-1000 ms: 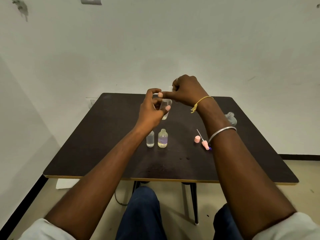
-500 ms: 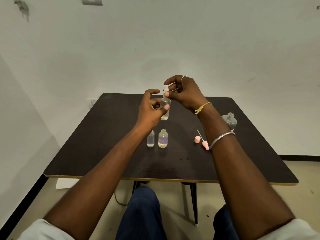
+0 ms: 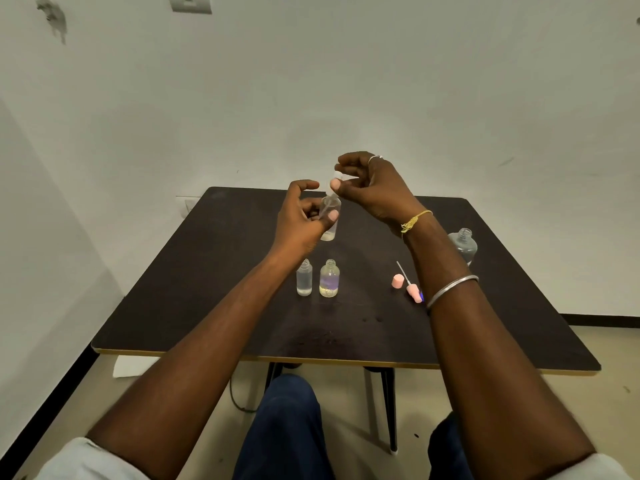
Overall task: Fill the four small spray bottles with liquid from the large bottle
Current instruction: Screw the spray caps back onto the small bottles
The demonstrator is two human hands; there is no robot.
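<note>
Now the right hand, fingers pinching the spray cap, has raised it off the small bottle gripped by the left hand; the bottle is probably open for filling.

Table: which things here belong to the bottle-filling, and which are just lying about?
In the job: held small bottle, white spray top, two open small bottles, large bottle, pink spray top, pink cap.
Lying about: wall switch, paper on the floor.

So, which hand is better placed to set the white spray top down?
Probably the right: the right hand pinches the spray top, and the pink caps lie on that side; the left hand is busy gripping the small bottle.
</note>
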